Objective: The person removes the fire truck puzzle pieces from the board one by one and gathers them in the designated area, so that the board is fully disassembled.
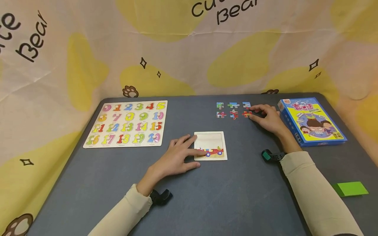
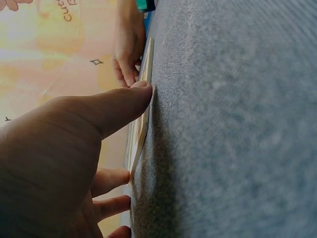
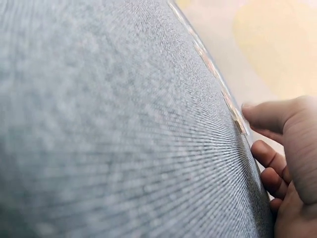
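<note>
A small square puzzle tray (image 1: 210, 137) with a pale rim lies near the table's middle, a red vehicle with blue wheels filling its lower part. My left hand (image 1: 178, 155) rests on it from the left with spread fingers, index over the vehicle. In the left wrist view the thumb (image 2: 124, 106) lies along the tray's edge. Farther back, several jigsaw pieces (image 1: 233, 114) lie in two rows. My right hand (image 1: 268, 118) is at their right end, index fingertip by the upper right piece (image 1: 246, 105) and thumb at the lower right piece (image 1: 246, 114).
A pale number board (image 1: 121, 146) with colourful digits lies at the back left. On the right sits a blue and yellow box (image 1: 316, 123), close beside the right hand. A green block (image 1: 351, 189) is near the right edge. Patterned cloth (image 1: 177, 49) hangs behind the table.
</note>
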Motion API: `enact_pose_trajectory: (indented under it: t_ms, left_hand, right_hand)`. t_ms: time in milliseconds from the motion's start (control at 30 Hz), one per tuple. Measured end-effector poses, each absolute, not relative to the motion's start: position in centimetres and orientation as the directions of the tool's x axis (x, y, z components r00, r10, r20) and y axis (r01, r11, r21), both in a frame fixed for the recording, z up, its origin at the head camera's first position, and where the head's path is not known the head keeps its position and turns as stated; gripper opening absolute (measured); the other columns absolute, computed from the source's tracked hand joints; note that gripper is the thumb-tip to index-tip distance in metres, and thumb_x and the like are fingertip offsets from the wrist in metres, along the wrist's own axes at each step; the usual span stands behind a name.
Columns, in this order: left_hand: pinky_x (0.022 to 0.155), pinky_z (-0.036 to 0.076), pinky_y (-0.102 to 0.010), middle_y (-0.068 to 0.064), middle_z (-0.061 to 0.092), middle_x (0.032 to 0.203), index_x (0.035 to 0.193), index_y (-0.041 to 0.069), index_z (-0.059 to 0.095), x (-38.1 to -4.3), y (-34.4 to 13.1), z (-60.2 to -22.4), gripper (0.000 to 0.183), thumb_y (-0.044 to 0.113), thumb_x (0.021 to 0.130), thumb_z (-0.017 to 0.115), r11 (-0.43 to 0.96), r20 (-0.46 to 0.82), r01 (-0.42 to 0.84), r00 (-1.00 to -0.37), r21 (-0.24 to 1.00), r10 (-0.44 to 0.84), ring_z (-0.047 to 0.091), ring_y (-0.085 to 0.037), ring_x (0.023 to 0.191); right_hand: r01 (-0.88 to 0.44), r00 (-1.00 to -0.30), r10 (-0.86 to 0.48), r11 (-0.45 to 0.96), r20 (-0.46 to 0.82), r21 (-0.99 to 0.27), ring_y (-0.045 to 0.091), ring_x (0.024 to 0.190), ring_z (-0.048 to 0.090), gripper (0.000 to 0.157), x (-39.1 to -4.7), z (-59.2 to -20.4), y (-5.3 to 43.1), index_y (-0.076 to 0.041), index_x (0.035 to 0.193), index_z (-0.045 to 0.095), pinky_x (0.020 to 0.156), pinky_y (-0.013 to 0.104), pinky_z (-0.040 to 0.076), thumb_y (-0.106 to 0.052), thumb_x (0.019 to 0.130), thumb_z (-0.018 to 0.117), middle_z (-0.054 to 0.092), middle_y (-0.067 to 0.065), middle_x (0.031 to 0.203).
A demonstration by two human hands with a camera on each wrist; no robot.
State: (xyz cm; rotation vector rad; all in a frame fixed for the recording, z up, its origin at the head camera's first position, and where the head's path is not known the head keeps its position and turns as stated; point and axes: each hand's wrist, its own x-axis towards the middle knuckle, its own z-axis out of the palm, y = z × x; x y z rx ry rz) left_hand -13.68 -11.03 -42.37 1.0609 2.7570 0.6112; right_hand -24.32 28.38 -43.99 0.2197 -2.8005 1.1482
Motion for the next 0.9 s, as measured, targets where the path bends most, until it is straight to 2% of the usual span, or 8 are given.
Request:
enact_pose_trajectory:
  t_ms: [233, 367, 433, 567, 733, 900]
  left_hand:
    - [0.111, 0.025, -0.058, -0.014, 0.034, 0.166, 0.138, 0.038, 0.064, -13.8, -11.1, -42.0, 0.045, 0.042, 0.094, 0.072, 0.665, 0.012, 0.602, -0.745, 0.442, 0.667, 0.024, -0.039, 0.155]
    - [0.111, 0.025, -0.057, -0.012, 0.035, 0.165, 0.14, 0.038, 0.062, -14.0, -11.1, -41.9, 0.047, 0.042, 0.094, 0.072, 0.668, -0.002, 0.582, -0.753, 0.464, 0.658, 0.025, -0.038, 0.155]
    - [0.111, 0.025, -0.056, -0.009, 0.037, 0.165, 0.142, 0.036, 0.061, -14.1, -11.1, -41.9, 0.05, 0.042, 0.093, 0.073, 0.672, 0.0, 0.574, -0.76, 0.468, 0.65, 0.026, -0.036, 0.154]
    - [0.111, 0.027, -0.055, -0.008, 0.041, 0.163, 0.142, 0.025, 0.058, -14.3, -11.1, -42.1, 0.055, 0.04, 0.091, 0.076, 0.674, 0.033, 0.571, -0.774, 0.469, 0.632, 0.029, -0.034, 0.154]
    - [0.112, 0.028, -0.054, -0.009, 0.041, 0.163, 0.139, 0.015, 0.055, -14.6, -11.1, -42.4, 0.061, 0.04, 0.089, 0.078, 0.694, 0.054, 0.56, -0.794, 0.453, 0.605, 0.029, -0.036, 0.154]
    - [0.114, 0.028, -0.051, -0.004, 0.038, 0.165, 0.14, 0.017, 0.055, -14.9, -11.3, -42.6, 0.063, 0.047, 0.088, 0.077, 0.719, 0.022, 0.535, -0.809, 0.445, 0.588, 0.022, -0.031, 0.158]
  right_hand:
    - [-0.179, -0.983, -0.088, 0.656, 0.161, -0.733, 0.034, 0.112, 0.041, 0.042, -23.5, -43.8, 28.3, -0.007, 0.133, 0.064, 0.099, 0.061, 0.017, -0.028, 0.097, 0.07, 0.057, 0.019, 0.127]
    - [-0.218, -0.975, -0.113, 0.634, 0.19, -0.742, 0.033, 0.109, 0.041, 0.043, -22.9, -44.0, 27.9, -0.007, 0.135, 0.063, 0.097, 0.063, 0.017, -0.023, 0.096, 0.07, 0.056, 0.02, 0.123]
    - [-0.242, -0.97, -0.129, 0.625, 0.207, -0.742, 0.033, 0.108, 0.04, 0.042, -22.6, -44.0, 27.4, -0.007, 0.134, 0.064, 0.095, 0.063, 0.018, -0.021, 0.096, 0.071, 0.057, 0.02, 0.122]
    - [-0.297, -0.955, -0.174, 0.615, 0.242, -0.731, 0.031, 0.108, 0.041, 0.039, -21.9, -43.8, 26.0, -0.007, 0.131, 0.066, 0.094, 0.056, 0.024, -0.019, 0.095, 0.072, 0.058, 0.018, 0.121]
    - [-0.409, -0.911, -0.298, 0.574, 0.284, -0.71, 0.027, 0.108, 0.044, 0.036, -21.0, -43.0, 23.5, -0.008, 0.127, 0.07, 0.09, 0.05, 0.025, -0.013, 0.091, 0.075, 0.064, 0.015, 0.117]
    - [-0.489, -0.853, -0.465, 0.553, 0.237, -0.675, 0.024, 0.112, 0.047, 0.031, -19.9, -42.0, 20.8, -0.013, 0.121, 0.073, 0.095, 0.051, 0.027, -0.016, 0.09, 0.077, 0.068, 0.007, 0.119]
